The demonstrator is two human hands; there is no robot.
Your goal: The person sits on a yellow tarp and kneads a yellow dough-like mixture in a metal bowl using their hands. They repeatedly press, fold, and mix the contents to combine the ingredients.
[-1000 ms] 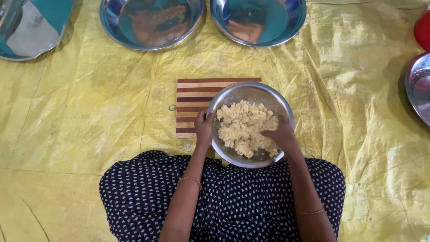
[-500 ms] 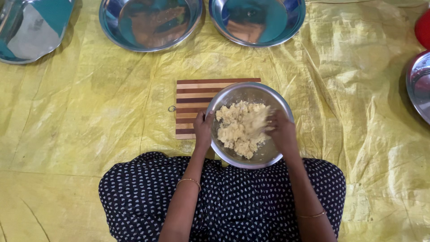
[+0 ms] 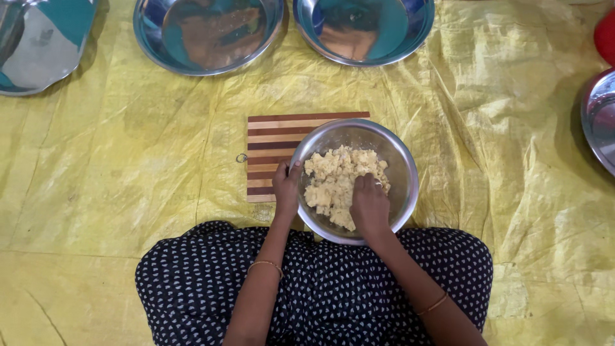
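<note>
A wrinkled yellow sheet [image 3: 128, 166] covers the whole floor in view; it bears everything else. Near the bottom edge sits the person, lap covered by a dark blue dress with small white dots [image 3: 333, 288]; both forearms reach away from it, each with a thin bangle at the wrist.

Along the far edge lie three wide steel plates: one at far left [image 3: 38, 45], cut by the frame; one left of centre [image 3: 208, 32]; one right of centre [image 3: 365, 29]. At the right edge a further steel dish [image 3: 599, 122] shows in part; just beyond it, at the far right corner, a red object [image 3: 605, 35], too cropped to tell.

In the middle lies a striped wooden cutting board [image 3: 272, 144], light and dark bands running left to right; a small metal ring hangs at its left side. A steel mixing bowl [image 3: 400, 163] rests partly on the board's right end, just beyond the lap; it holds pale yellow crumbly dough [image 3: 330, 179].

The left hand [image 3: 286, 189] grips the bowl's left rim, fingers curled over the edge; the right hand [image 3: 369, 204] is inside the bowl, fingers bent and pressed down into the dough at its near right side.
</note>
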